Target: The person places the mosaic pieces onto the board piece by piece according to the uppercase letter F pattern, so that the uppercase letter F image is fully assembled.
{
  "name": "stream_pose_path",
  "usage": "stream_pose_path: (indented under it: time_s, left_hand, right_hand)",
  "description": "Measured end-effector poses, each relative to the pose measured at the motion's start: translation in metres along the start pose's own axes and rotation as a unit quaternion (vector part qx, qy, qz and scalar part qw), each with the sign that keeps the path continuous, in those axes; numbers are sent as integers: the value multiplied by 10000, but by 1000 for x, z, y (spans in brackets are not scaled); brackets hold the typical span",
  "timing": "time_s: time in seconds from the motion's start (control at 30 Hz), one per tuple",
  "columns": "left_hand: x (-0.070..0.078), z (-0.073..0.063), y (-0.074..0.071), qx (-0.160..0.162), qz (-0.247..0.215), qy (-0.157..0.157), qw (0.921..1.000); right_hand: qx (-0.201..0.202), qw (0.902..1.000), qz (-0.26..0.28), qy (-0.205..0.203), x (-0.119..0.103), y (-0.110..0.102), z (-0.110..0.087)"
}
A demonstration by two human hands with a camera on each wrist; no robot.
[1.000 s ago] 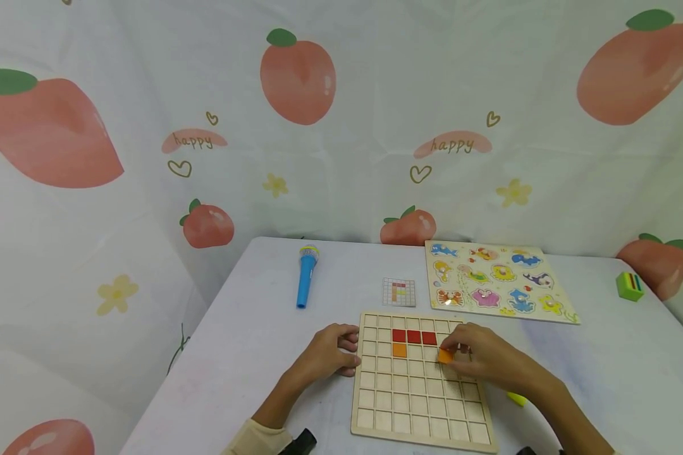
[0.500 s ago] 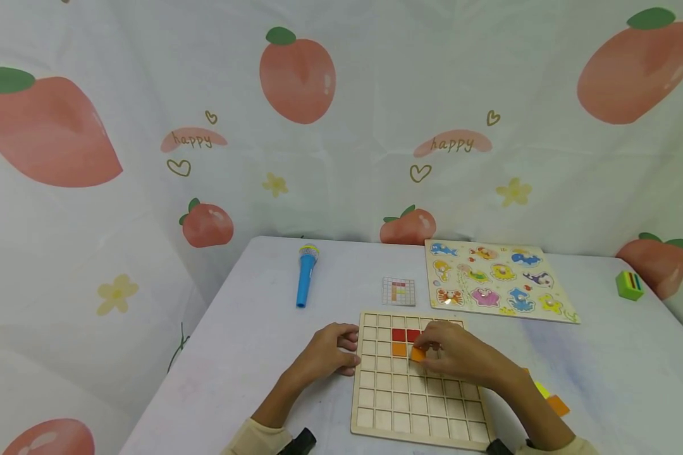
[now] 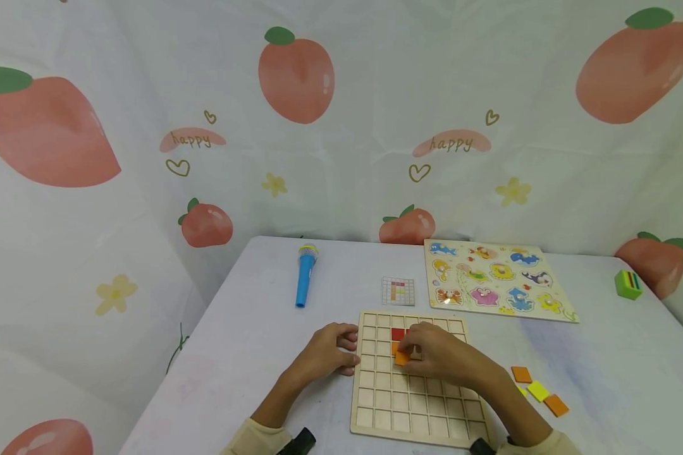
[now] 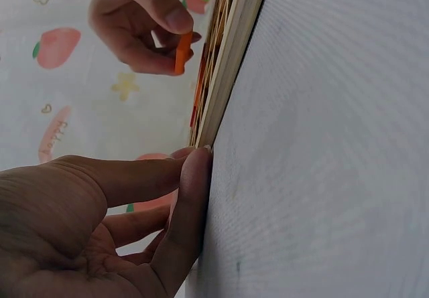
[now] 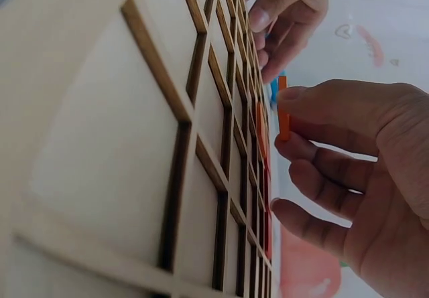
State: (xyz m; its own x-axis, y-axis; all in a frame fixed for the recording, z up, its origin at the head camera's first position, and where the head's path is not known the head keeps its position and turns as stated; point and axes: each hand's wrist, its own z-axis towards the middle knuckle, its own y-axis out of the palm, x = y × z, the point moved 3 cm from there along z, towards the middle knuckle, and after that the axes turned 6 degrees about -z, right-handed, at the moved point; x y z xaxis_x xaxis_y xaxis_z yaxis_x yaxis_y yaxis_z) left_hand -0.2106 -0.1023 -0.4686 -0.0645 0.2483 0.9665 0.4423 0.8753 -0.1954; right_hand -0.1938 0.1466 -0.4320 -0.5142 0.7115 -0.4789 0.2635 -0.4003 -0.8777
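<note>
My right hand (image 3: 441, 354) pinches an orange square tile (image 5: 283, 107) between thumb and fingers. The tile is held close over the wooden grid board (image 3: 387, 401), just in front of an orange tile (image 3: 395, 347) lying in a cell. A red tile (image 3: 398, 333) shows behind that one; the hand covers most of the rest of its row. My left hand (image 3: 327, 351) holds the board's left edge, fingers curled, with thumb and fingertips at the rim in the left wrist view. The held tile appears edge-on in both wrist views.
Loose tiles, orange (image 3: 556, 405) and yellow (image 3: 537, 390), lie right of the board. Behind it are a small pattern card (image 3: 398, 292) and an animal puzzle board (image 3: 501, 281). A blue toy microphone (image 3: 305, 278) lies back left, a green block (image 3: 628, 285) far right.
My right hand has carried the orange tile leftward across the board, to beside the placed orange tile. The loose tiles at right have come into view from behind the arm. The left hand has stayed put.
</note>
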Motion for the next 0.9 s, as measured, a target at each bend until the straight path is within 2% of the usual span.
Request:
stream_pose_path:
  time_s: [0.53,0.9]
  left_hand:
    - [1,0,0,-7,-27,-40,10000]
    - [2,-1,0,-6,-18,-26,10000]
  right_hand:
    - [-162,9991,-402,-22,-4,6,4]
    - [-210,9993,-312,5,-5,5,2]
